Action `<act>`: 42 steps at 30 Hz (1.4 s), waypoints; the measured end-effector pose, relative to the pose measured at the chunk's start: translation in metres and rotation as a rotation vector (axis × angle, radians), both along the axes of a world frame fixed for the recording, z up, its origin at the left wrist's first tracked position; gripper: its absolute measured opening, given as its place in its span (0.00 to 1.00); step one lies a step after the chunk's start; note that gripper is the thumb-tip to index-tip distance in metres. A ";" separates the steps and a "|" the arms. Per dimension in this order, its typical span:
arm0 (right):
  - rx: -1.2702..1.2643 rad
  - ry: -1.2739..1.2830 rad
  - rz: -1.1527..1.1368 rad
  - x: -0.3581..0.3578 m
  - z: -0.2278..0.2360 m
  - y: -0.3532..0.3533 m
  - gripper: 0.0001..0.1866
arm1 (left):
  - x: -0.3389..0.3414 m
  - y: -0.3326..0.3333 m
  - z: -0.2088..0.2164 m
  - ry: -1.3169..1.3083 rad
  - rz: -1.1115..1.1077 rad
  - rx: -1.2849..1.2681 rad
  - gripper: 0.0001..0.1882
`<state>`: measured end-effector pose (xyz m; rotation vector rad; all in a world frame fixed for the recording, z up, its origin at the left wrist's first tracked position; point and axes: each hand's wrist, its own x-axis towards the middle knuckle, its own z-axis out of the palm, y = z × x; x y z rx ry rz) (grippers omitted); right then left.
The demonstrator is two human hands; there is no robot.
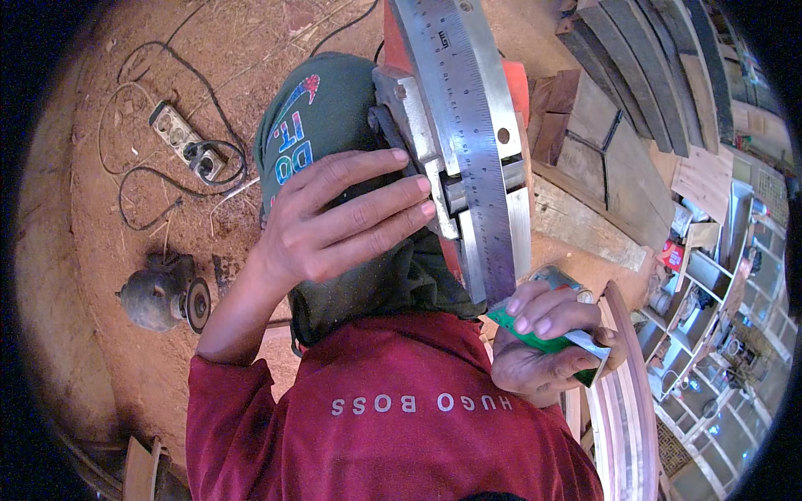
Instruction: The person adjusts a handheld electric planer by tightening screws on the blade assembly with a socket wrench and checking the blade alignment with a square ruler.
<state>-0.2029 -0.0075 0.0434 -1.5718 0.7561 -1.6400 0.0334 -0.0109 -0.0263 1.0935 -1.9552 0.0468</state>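
My left hand (326, 221) reaches across from the left, its fingers stretched out and laid on the metal side of an electric hand planer (514, 225); the thumb is hidden. Red parts show beside the planer's flat metal base, which faces up with a slot across it. Along the base lies a steel ruler (468, 125). My right hand (551, 342) is closed round a folded green and white sheet or packet (543, 338), close by the ruler's lower end. Whether it also pinches the ruler I cannot tell.
On the dirt floor at left are a power strip (180, 138) with a looping black cord and an angle grinder (163, 301). Thick boards (618, 159) are stacked at right. Farther right stands a cluttered shelf (693, 301). Curved wooden strips (622, 392) lie near my right elbow.
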 end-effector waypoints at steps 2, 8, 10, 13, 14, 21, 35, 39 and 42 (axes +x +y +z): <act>-0.002 0.002 0.001 0.001 0.000 0.000 0.23 | 0.000 -0.001 -0.001 -0.003 -0.002 -0.010 0.16; -0.006 0.008 -0.009 0.001 -0.001 0.000 0.23 | 0.000 -0.001 -0.002 -0.008 -0.010 -0.023 0.16; -0.013 0.012 -0.007 0.001 -0.002 0.000 0.23 | 0.000 -0.001 -0.002 -0.005 -0.012 -0.026 0.16; -0.007 -0.009 -0.005 0.001 -0.004 0.001 0.23 | 0.000 -0.001 0.000 -0.008 -0.012 -0.027 0.16; -0.006 -0.008 -0.005 0.000 -0.004 0.002 0.23 | 0.000 -0.001 0.001 -0.014 -0.012 -0.026 0.15; 0.009 0.022 0.024 -0.004 -0.002 0.001 0.24 | 0.001 -0.002 0.002 -0.030 -0.017 -0.039 0.14; 0.003 0.025 -0.017 -0.001 -0.002 0.005 0.23 | 0.001 -0.002 0.000 -0.014 -0.031 -0.063 0.14; -0.002 0.042 -0.013 -0.002 -0.001 0.004 0.23 | 0.001 -0.002 -0.001 -0.014 -0.037 -0.067 0.14; 0.001 0.036 -0.006 -0.003 -0.002 0.005 0.22 | 0.001 -0.002 0.001 -0.025 -0.038 -0.062 0.14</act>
